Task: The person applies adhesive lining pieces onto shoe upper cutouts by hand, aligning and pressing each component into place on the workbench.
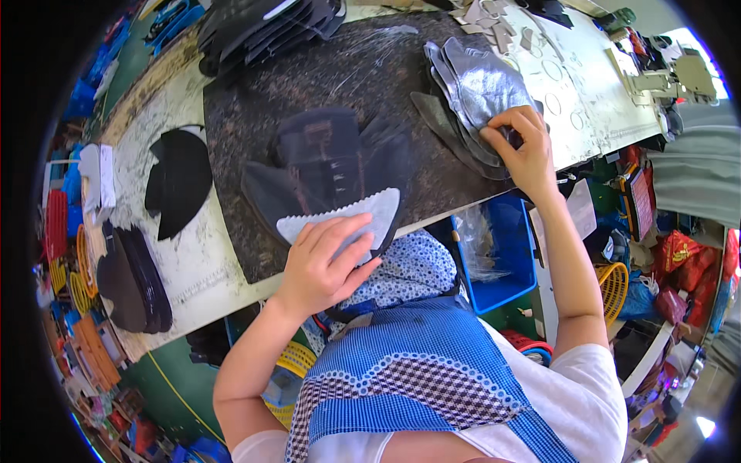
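My left hand (330, 258) lies with its fingers stretched out on a light grey piece with a zigzag edge (343, 214). That piece rests along the near edge of a dark, see-through shoe-upper-shaped piece (316, 158) on the dark work mat. To the right, my right hand (526, 148) has thumb and forefinger pinched together at the near edge of a stack of shiny silver leather-like pieces (490, 76). Exactly how many layers sit in the pinch is hidden by the fingers. A dark grey piece (440, 123) sticks out from the stack's left side.
Black cut pieces (179, 181) and a dark stack (133, 278) lie on the pale table at left. More black pieces (270, 31) are piled at the far edge. Beige scraps (486, 19) lie far right. A blue crate (502, 289) stands below the table edge.
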A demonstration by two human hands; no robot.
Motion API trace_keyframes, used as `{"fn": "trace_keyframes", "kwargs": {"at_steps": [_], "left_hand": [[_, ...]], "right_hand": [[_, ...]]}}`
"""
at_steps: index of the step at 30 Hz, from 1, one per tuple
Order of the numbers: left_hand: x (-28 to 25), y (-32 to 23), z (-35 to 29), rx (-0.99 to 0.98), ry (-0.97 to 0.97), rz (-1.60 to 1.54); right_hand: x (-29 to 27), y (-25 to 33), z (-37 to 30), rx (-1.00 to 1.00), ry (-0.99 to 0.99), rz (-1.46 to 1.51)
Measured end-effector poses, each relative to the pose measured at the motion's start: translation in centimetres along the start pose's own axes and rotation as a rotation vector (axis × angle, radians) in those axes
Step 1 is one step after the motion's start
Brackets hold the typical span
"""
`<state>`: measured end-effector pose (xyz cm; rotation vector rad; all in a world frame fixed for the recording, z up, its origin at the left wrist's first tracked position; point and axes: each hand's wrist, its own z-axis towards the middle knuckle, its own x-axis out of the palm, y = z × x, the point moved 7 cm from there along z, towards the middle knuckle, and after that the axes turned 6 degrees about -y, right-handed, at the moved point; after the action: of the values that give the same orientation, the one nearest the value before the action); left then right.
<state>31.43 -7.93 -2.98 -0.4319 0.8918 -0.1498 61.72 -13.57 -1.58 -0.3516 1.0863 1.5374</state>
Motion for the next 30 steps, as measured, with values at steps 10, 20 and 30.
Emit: {"fn": "trace_keyframes", "kwargs": {"at_steps": [10, 20, 30], "left_hand": [[0.9, -0.7, 0.4, -0.275, -0.076, -0.064], [-3.1, -2.7, 7.2, -0.134, -0.199, -0.511], [-4.3, 2.0, 9.4, -0.49, -0.642, -1.197]], "right_hand": [[0.9, -2.7, 2.7, 0.372, 0.327, 0.167], [0.4, 9.4, 5.1, 0.111, 0.266, 0.822], [1.8, 17.0, 4.9, 0.175, 0.146, 1.013]]}}
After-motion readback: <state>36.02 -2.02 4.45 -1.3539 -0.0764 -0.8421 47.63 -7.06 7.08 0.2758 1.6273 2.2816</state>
